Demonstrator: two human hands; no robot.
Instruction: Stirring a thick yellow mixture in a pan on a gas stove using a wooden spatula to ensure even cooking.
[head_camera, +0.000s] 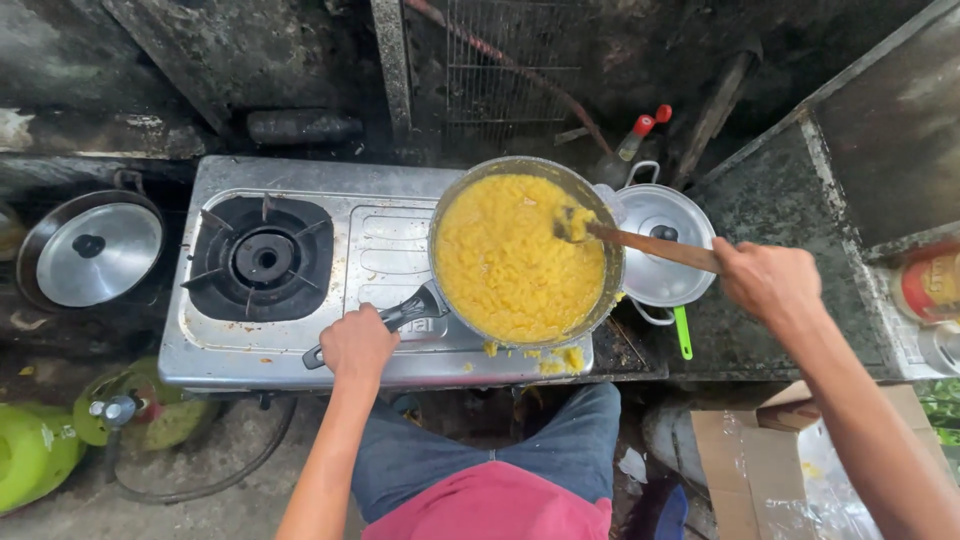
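A round pan (600, 215) full of lumpy yellow food (510, 265) sits on the right burner of a steel two-burner stove (385, 245). My left hand (357, 345) is closed around the pan's black handle (410, 312) at the stove's front edge. My right hand (765, 280) grips the end of a wooden spoon (650, 244), whose tip is dug into the food at the pan's right side. Bits of yellow food (560, 358) lie spilled on the stove below the pan.
The left burner (262, 258) is bare. A lidded metal pot (662, 240) stands right of the pan, another lid (95, 252) lies far left. Green gas cylinders (40, 450) sit on the floor at lower left, a cardboard box (760, 450) at lower right.
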